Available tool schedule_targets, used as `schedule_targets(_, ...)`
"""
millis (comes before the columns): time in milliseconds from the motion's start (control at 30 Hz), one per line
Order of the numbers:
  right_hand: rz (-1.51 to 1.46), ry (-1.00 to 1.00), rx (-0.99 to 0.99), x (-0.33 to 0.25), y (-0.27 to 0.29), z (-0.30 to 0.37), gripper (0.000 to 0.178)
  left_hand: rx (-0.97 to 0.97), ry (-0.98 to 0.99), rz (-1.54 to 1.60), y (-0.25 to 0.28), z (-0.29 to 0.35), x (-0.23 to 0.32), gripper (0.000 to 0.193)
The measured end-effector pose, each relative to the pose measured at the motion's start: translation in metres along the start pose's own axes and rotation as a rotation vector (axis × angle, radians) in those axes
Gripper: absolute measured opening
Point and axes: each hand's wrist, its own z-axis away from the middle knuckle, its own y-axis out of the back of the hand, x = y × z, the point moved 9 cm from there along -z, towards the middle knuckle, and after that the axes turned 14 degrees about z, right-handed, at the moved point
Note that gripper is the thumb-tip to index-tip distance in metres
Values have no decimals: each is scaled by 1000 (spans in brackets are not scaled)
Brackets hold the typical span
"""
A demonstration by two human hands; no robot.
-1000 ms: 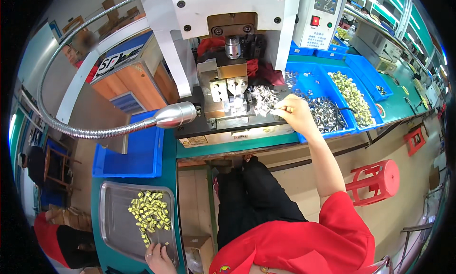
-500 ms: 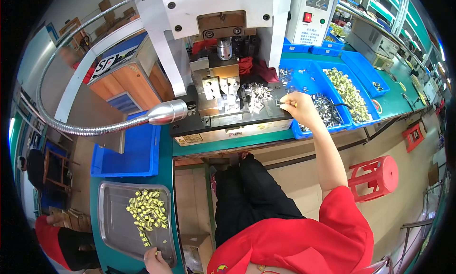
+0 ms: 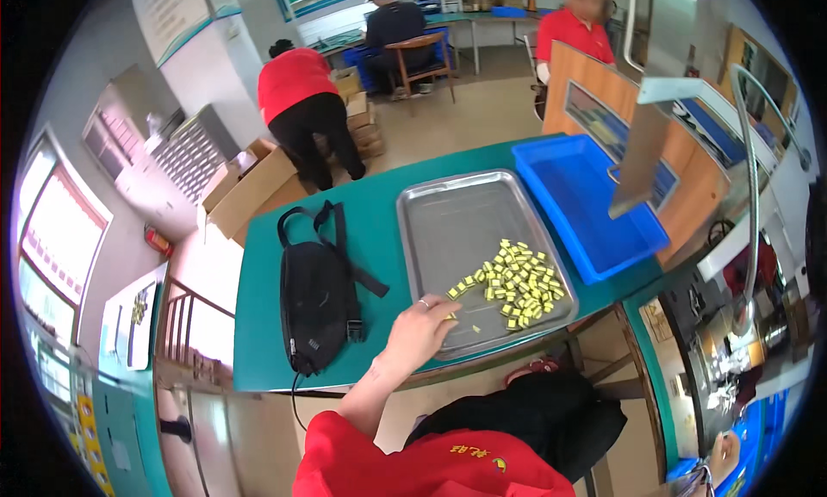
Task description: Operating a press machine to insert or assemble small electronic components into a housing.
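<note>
My left hand (image 3: 418, 332) is at the near-left rim of a grey metal tray (image 3: 431, 226), its fingertips pinched on a small yellow block. Just right of it, a short line of similar pieces leads into a pile of yellow-and-dark blocks (image 3: 521, 283) on the tray. A tiny yellow scrap (image 3: 475, 328) lies by itself near the fingers. At the lower right edge of view, my right hand (image 3: 724, 456) is beside the press base and blue bins, fingers curled; what it holds is too small to tell.
A black bag (image 3: 317, 303) with straps lies on the green table (image 3: 258, 342), left of the tray. Right of the tray is a blue bin (image 3: 594, 230). The press (image 3: 728, 346) and its flexible lamp arm stand at the right. Several other people are beyond the table.
The view has swung left, bringing the tray to the middle and the press to the right edge. My left hand stays by the tray; my right hand stays by the press and bins.
</note>
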Motion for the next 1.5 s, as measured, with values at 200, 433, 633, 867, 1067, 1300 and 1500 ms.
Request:
schedule_targets(200,-815,-174,177,-94,13,102,22,-162,-31,740,-53,18,32,26)
schedule_targets(433,-1635,-285,-221,-174,-113,183,33,-906,99,1311,-196,47,130,22)
schedule_targets(633,-1418,-141,-340,-233,-120,217,49,-1113,225,1466,-231,70,161,21)
schedule_targets(867,-1539,-137,-511,-221,-128,232,30,-1266,308,1496,-242,88,159,17)
schedule_targets(1067,-1346,-82,-529,-245,-131,217,34,-1151,784,1765,-254,98,140,18)
schedule_targets(1300,-1175,-6,-497,-276,-130,210,35,-673,-82,1428,-214,58,142,13)
schedule_targets(1500,-989,43,-585,-296,-115,217,41,-593,-240,1338,-196,63,138,12)
